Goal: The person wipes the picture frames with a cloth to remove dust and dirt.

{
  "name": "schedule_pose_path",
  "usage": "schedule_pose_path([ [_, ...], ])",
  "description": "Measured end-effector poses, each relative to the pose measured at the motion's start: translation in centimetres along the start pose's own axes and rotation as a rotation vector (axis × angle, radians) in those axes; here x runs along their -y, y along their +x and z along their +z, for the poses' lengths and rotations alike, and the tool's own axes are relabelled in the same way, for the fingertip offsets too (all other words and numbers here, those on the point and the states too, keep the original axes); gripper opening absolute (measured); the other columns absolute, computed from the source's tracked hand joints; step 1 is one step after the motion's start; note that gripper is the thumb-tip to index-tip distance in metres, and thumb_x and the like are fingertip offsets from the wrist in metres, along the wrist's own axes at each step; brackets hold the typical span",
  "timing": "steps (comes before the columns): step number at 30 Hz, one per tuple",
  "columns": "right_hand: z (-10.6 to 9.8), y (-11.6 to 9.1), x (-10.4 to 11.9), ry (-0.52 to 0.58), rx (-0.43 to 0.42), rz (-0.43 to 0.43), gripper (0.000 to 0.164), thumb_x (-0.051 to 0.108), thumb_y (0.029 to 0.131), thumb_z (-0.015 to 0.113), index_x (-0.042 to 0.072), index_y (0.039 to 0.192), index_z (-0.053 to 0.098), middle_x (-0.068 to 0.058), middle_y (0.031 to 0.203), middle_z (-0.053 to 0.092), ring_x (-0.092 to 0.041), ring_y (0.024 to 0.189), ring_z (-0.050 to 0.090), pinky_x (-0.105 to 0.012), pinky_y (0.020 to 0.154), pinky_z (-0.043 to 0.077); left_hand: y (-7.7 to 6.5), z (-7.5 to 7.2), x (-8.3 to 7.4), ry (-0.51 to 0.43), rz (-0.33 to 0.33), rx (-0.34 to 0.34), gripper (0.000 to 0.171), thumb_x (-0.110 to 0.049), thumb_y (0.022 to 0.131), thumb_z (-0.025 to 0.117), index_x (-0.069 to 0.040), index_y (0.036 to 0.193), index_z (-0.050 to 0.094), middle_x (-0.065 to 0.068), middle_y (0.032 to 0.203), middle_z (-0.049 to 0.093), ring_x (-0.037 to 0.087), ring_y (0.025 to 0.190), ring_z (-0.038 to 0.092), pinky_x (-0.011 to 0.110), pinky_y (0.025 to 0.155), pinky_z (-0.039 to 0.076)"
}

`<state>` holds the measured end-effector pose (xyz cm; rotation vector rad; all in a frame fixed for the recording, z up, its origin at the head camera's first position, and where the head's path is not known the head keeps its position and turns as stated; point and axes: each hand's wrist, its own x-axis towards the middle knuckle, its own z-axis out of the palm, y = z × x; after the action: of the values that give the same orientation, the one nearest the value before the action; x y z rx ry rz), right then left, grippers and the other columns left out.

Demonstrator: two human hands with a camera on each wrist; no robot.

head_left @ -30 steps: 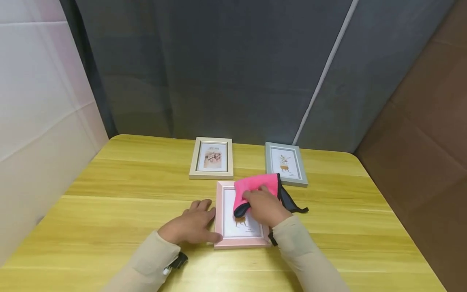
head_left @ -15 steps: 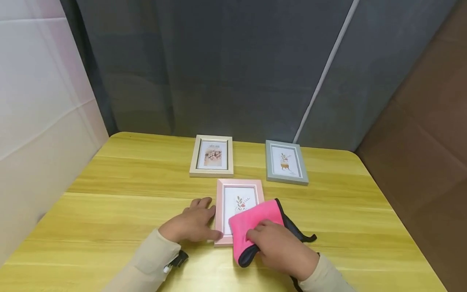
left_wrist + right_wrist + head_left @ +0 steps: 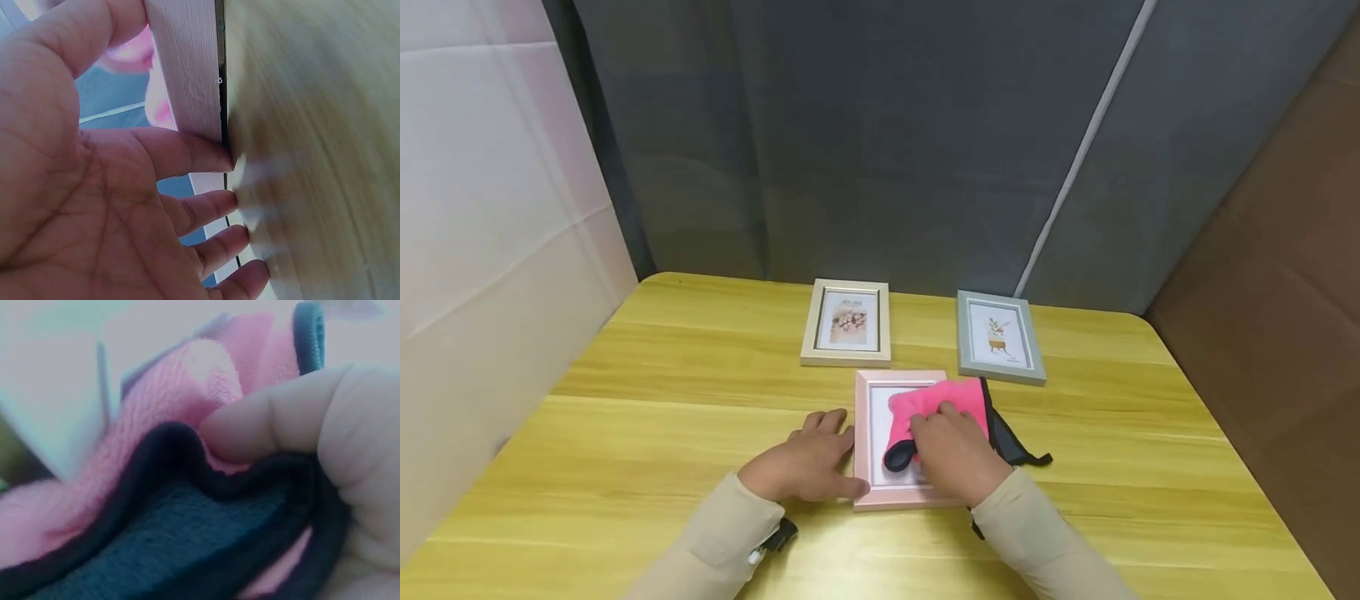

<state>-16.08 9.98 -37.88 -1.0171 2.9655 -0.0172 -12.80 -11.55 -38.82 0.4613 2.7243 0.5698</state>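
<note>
My left hand (image 3: 805,458) lies along the left side of a pink picture frame (image 3: 862,442), its thumb at the near left corner. Seen from the left wrist, the fingertips touch the wooden table (image 3: 312,187) beside the frame's edge (image 3: 187,69). My right hand (image 3: 958,458) grips a folded microfiber cloth (image 3: 955,392), bright pink on one side and dark on the other with black trim. The cloth covers much of the frame's glass and hides most of its picture. In the right wrist view, the thumb (image 3: 269,419) presses into a fold of the cloth (image 3: 181,381).
Behind the pink frame lie a cream picture frame (image 3: 808,337) and, to the right, a grey-blue one (image 3: 964,333). Dark fabric (image 3: 880,150) hangs past the table's far edge, with a white panel (image 3: 497,208) at left and a brown one (image 3: 1285,225) at right.
My right hand and the cloth first moved toward me to the frame's near right corner, then back up over the glass. The left hand keeps its place at the frame.
</note>
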Motion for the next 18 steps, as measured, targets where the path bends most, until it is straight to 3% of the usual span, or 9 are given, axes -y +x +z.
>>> schedule_pose_path([
  [5,-0.3,2.4,-0.7,0.028,0.098,0.104,0.032,0.023,0.089,0.074,0.005,0.114,0.066,-0.011,0.106,0.069,-0.027,0.099,0.054,-0.047,0.082,0.05,-0.1,-0.2,-0.3,-0.02,0.005,0.014,0.085,-0.046,0.083,0.074,0.005,0.145,0.046,0.027,0.154,0.03,0.047,0.14,0.024,0.066,0.107,0.029],
  [10,-0.5,3.2,-1.6,0.116,0.124,0.114,0.029,0.017,0.092,0.07,0.006,0.118,0.066,-0.011,0.112,0.069,-0.029,0.111,0.054,-0.049,0.09,0.049,0.0,-0.2,-0.2,-0.029,-0.013,0.013,0.083,-0.045,0.083,0.074,0.003,0.145,0.046,0.025,0.155,0.029,0.045,0.141,0.024,0.064,0.108,0.028],
  [14,-0.7,1.4,-2.1,0.211,0.078,0.079,0.03,0.006,0.091,0.066,0.008,0.121,0.067,-0.008,0.115,0.069,-0.029,0.117,0.055,-0.046,0.099,0.046,0.2,0.0,-0.2,-0.04,-0.014,-0.002,0.082,-0.043,0.082,0.075,0.004,0.144,0.048,0.026,0.154,0.03,0.046,0.14,0.024,0.064,0.108,0.029],
  [18,-1.4,-2.3,-1.6,0.239,0.08,-0.029,0.035,0.007,0.09,0.069,0.01,0.125,0.067,-0.005,0.117,0.069,-0.024,0.11,0.06,-0.043,0.097,0.048,0.2,0.2,-0.3,-0.045,-0.03,-0.007,0.082,-0.044,0.081,0.076,0.004,0.142,0.05,0.025,0.155,0.029,0.046,0.141,0.024,0.063,0.109,0.028],
])
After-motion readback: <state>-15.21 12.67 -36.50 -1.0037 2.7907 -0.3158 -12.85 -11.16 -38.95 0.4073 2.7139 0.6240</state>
